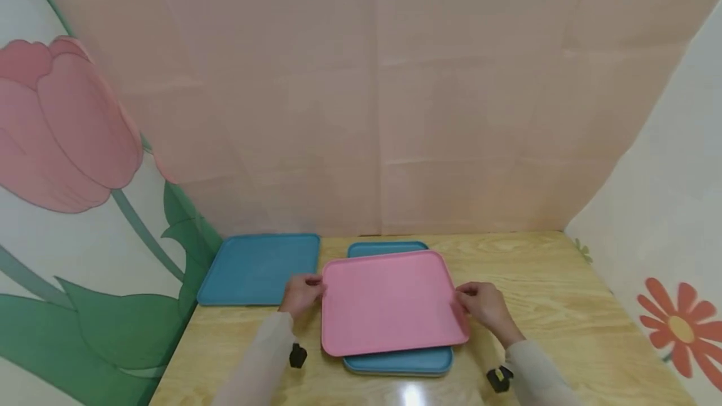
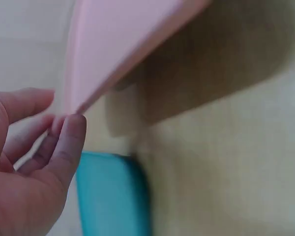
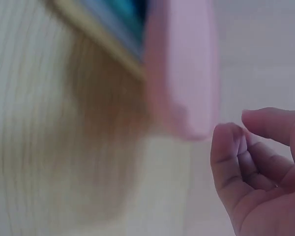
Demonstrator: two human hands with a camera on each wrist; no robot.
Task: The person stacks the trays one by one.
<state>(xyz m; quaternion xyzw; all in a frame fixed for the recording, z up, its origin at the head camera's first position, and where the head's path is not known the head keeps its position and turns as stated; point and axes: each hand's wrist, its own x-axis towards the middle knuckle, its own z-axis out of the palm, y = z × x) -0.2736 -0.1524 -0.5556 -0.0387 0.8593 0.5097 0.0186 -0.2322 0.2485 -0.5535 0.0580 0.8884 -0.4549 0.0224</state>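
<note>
A pink rectangular tray (image 1: pixel 392 302) sits level over a blue tray (image 1: pixel 397 361), slightly turned and overhanging it on both sides. My left hand (image 1: pixel 301 293) pinches the pink tray's left edge; in the left wrist view its fingertips (image 2: pixel 73 125) are right at the tray's corner. At the opposite edge, my right hand (image 1: pixel 486 306) has thumb and fingers at the rim in the head view. The right wrist view shows curled fingers (image 3: pixel 226 135) close beside the blurred pink corner (image 3: pixel 191 123). Most of the lower blue tray is hidden.
Another blue tray (image 1: pixel 262 271) lies at the back left of the wooden table (image 1: pixel 564 318). A beige sheet (image 1: pixel 372 99) hangs behind the table. Painted walls with flowers (image 1: pixel 679 327) stand on both sides.
</note>
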